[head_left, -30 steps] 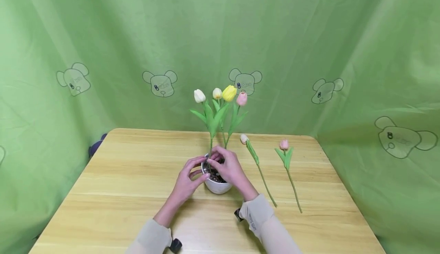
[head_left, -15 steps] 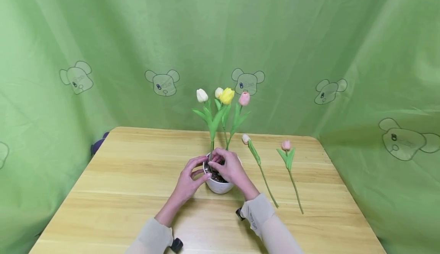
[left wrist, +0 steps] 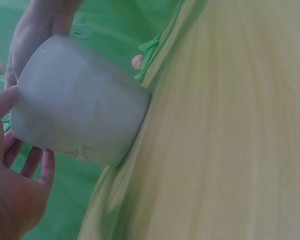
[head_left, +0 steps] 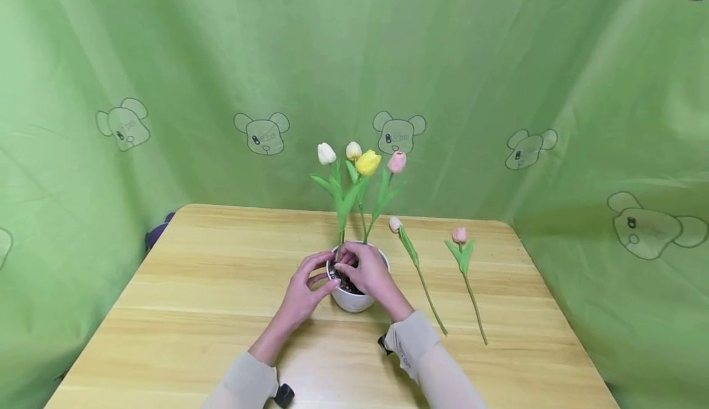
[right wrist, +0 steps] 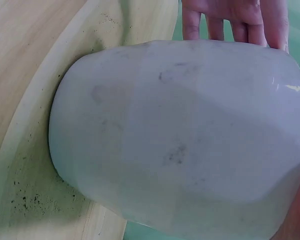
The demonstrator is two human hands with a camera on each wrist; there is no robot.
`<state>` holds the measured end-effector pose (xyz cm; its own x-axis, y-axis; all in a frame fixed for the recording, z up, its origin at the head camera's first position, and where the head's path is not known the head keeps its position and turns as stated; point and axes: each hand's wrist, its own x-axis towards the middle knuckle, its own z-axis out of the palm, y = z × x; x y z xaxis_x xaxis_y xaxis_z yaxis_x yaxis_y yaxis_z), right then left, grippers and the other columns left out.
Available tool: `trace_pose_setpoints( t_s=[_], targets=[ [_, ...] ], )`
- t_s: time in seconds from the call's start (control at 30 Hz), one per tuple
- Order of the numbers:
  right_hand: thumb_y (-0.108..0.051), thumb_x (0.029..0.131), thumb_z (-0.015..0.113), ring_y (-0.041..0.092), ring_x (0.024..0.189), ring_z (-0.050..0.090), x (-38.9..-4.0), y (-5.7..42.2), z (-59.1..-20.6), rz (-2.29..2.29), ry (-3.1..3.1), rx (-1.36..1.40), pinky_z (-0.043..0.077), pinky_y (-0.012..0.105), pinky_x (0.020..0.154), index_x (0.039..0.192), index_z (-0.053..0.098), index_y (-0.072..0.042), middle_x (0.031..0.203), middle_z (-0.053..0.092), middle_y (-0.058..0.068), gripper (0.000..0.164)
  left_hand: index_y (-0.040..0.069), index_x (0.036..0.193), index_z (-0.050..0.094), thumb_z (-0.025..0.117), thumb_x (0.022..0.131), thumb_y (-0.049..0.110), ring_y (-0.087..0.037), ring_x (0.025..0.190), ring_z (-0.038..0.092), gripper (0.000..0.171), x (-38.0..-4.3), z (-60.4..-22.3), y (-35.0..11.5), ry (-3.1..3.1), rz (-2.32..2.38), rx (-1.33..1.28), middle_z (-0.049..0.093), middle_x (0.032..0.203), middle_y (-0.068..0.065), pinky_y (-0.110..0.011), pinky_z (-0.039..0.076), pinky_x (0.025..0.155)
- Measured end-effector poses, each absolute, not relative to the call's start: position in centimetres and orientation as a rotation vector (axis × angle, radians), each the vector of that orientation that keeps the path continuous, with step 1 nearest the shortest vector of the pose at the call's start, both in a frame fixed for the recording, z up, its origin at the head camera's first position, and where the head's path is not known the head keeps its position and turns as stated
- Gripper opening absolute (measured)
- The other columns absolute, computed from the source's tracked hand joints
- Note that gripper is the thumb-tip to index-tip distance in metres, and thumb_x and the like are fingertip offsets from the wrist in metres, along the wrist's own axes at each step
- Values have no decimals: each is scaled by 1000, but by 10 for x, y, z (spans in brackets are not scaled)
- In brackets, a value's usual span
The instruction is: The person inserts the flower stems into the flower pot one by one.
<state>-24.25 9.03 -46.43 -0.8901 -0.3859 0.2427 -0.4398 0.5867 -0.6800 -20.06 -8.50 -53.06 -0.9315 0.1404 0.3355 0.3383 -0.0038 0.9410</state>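
Observation:
A white pot (head_left: 353, 302) of dark soil stands on the table, steadied by my left hand (head_left: 301, 294), whose fingers and thumb curve round its left side at the rim. My right hand (head_left: 370, 272) reaches over the soil and pinches the lower stem of a yellow tulip (head_left: 368, 163). Two whitish tulips, one at the left (head_left: 326, 154), and a pink tulip (head_left: 397, 162) also rise from the pot. In the left wrist view the pot wall (left wrist: 82, 100) hides the soil. The right wrist view is mostly pot wall (right wrist: 180, 135), with left-hand fingers (right wrist: 215, 25) along its edge.
Right of the pot lie a pale tulip (head_left: 395, 224) and another pink tulip (head_left: 460, 235), stems toward me. The wooden table (head_left: 183, 310) ends at a green curtain (head_left: 310, 58). Dark crumbs (right wrist: 35, 202) lie by the pot's base in the right wrist view.
The yellow tulip has sunk lower relative to the other blooms, and my right hand has moved slightly down with its stem. My left hand stays on the pot.

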Motion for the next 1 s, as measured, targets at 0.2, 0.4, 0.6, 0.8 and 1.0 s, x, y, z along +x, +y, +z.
trace_pose_setpoints(
  t_s=[0.2, 0.4, 0.6, 0.8, 1.0],
  targets=[
    [-5, 88, 81, 11, 78, 68, -242, 91, -465, 1221, -2739, 690, 60, 22, 72, 90, 71, -11, 87, 73, 1, 12, 6, 144, 57, 77, 92, 6, -37, 134, 52, 56, -200, -533, -84, -2110, -2064, -516, 49, 152, -15, -36, 51, 114],
    [-7, 90, 79, 10, 80, 67, -241, 90, -466, 1224, -2731, 655, 61, 23, 76, 95, 71, -12, 88, 72, 0, 11, 4, 144, 56, 76, 92, 5, -40, 133, 52, 56, -199, -534, -82, -2085, -2038, -528, 49, 151, -18, -41, 52, 113],
    [-8, 91, 78, 10, 80, 67, -241, 89, -466, 1244, -2717, 623, 62, 28, 77, 99, 71, -11, 89, 72, 1, 11, 6, 146, 55, 77, 92, 7, -40, 133, 53, 58, -193, -532, -78, -2062, -2047, -463, 51, 149, -17, -40, 52, 113],
    [-12, 92, 78, 9, 78, 66, -242, 90, -466, 1268, -2704, 599, 61, 28, 75, 98, 72, -12, 88, 73, 0, 8, 9, 146, 54, 80, 91, 12, -38, 132, 56, 61, -188, -529, -75, -2083, -2068, -363, 52, 145, -15, -33, 53, 111],
    [-15, 92, 78, 10, 74, 65, -241, 92, -465, 1347, -2615, 557, 59, 25, 70, 95, 76, -11, 85, 74, 1, 6, 9, 146, 55, 80, 90, 11, -39, 131, 56, 61, -189, -528, -75, -2085, -2076, -349, 52, 145, -16, -38, 54, 111]
  ],
)
